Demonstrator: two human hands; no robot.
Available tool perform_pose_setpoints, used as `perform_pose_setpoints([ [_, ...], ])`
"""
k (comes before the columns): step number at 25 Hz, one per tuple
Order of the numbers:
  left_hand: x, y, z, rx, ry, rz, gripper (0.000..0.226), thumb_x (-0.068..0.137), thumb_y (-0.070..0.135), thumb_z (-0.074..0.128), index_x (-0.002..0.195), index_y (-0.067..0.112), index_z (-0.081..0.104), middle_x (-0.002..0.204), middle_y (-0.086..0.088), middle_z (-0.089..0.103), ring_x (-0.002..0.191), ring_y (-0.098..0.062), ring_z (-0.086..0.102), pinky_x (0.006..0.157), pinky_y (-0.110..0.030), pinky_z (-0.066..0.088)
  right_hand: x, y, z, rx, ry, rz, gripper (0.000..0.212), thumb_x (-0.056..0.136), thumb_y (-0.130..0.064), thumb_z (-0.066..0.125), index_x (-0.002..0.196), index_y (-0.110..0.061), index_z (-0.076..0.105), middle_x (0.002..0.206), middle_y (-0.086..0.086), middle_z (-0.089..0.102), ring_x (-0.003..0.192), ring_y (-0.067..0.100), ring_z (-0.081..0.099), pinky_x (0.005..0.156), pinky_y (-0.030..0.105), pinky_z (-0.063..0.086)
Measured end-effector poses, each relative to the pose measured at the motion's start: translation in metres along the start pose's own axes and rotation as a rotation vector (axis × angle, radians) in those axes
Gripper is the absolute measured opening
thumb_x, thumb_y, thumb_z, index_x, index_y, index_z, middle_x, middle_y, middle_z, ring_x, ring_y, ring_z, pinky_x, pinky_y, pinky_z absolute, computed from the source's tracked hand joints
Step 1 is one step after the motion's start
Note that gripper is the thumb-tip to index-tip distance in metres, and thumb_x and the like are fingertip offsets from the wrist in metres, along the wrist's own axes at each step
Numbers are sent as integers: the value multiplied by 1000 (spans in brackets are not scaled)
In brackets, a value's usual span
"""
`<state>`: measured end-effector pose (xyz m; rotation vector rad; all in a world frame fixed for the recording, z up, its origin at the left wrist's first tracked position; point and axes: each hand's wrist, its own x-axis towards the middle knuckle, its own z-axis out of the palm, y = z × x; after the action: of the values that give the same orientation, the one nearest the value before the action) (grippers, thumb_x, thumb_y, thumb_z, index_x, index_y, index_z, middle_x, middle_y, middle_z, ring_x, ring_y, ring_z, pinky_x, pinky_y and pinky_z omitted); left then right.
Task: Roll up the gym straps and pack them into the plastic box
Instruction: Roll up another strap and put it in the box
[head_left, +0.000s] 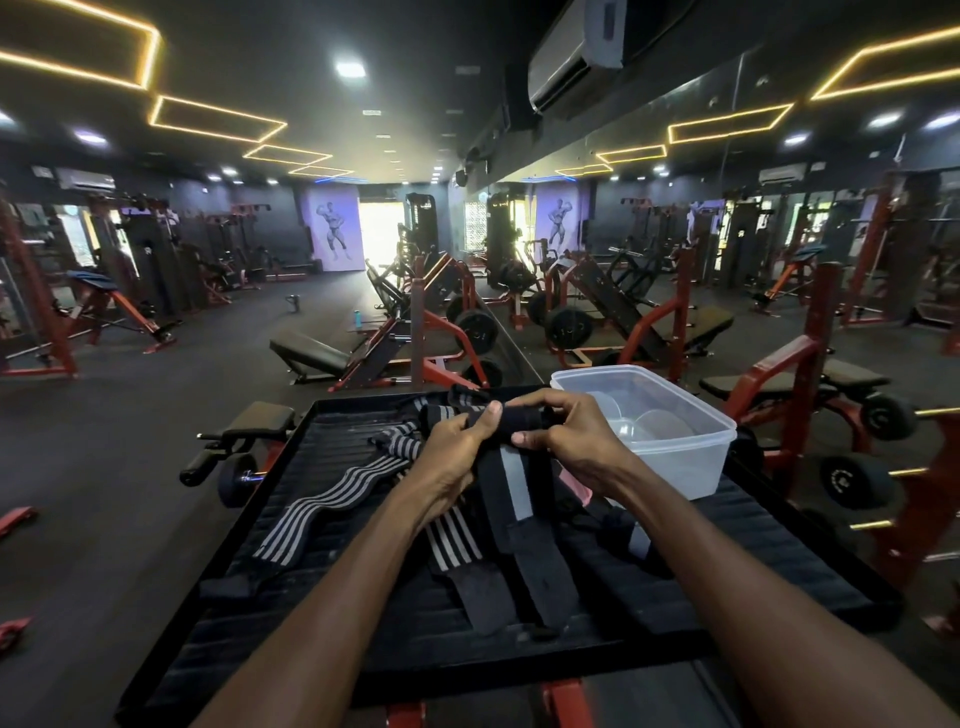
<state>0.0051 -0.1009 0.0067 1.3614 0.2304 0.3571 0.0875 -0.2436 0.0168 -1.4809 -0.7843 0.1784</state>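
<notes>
Both hands work above a padded black desk (322, 613), winding one strap into a roll. The left hand (457, 447) has a close grip on the rolled end of the black strap (511, 488), while the right hand (566, 431) pinches the same roll from the other side, probably to keep the turns tight as the loose tail hangs down to the pad. The clear plastic box (680, 457) sits just beside the right hand on the far right corner, lid off and apparently with no straps inside, handy for dropping the roll in. A striped strap (332, 501) lies unrolled across the pad to the left, and others lie under the forearms, so most of the task seems left to do.
</notes>
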Motion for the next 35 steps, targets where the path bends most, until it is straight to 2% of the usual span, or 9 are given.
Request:
perform_pose_setpoints([
  [7,-1,3,1,248,88,192,11,92,5,64,99,12,68,90,-3,72,80,-13,68,66,-18,53,4,-3,-3,25,-111,215,22,87,-8,73,109,-4,72,109,21,73,107,34,69,99,47,54],
  [11,-3,8,5,158,20,97,7,95,10,61,95,15,67,96,-12,71,88,-24,67,79,-35,56,0,-4,-3,-116,-46,27,25,85,-1,73,108,-8,74,104,15,74,98,25,70,92,39,57],
  [14,-3,16,8,101,-34,-90,37,100,36,52,113,5,66,105,-18,72,97,-33,70,86,-45,57,0,-2,0,-195,-44,-46,32,82,1,75,111,-11,74,105,8,75,102,23,70,91,34,58],
  [19,0,11,4,97,32,-89,36,103,33,46,124,4,55,111,-20,69,89,-27,70,60,-29,54,0,-3,5,-236,-79,-33,32,86,-6,74,117,-7,69,110,10,73,107,24,68,94,37,56],
  [22,-2,11,3,137,41,4,22,104,22,46,118,7,54,109,-18,67,88,-23,66,64,-29,52,2,-3,5,-204,-101,71,26,90,-22,72,115,-14,68,109,14,73,105,32,68,93,50,54],
  [24,-3,10,1,157,49,67,11,100,13,53,111,12,57,102,-13,66,83,-20,65,68,-30,53,2,-4,5,-150,-73,59,19,89,-16,71,108,-18,71,105,15,73,103,36,68,90,52,55],
  [26,-6,10,0,85,39,98,14,96,8,60,109,12,61,97,-13,67,78,-19,66,66,-30,55,1,-7,4,-98,-23,4,29,85,1,72,102,-21,74,102,13,73,99,31,68,90,48,58],
  [31,-6,15,4,-1,16,-7,20,100,23,55,110,7,62,82,-20,68,61,-26,64,54,-33,52,1,-9,2,46,-13,3,46,73,26,65,100,-10,78,101,15,75,93,31,71,77,46,62],
  [35,-1,9,2,38,63,130,14,97,8,57,99,16,68,94,-19,68,83,-33,67,64,-40,57,0,-15,-2,205,-37,142,28,83,10,68,106,-4,74,91,13,71,72,22,65,61,30,53],
])
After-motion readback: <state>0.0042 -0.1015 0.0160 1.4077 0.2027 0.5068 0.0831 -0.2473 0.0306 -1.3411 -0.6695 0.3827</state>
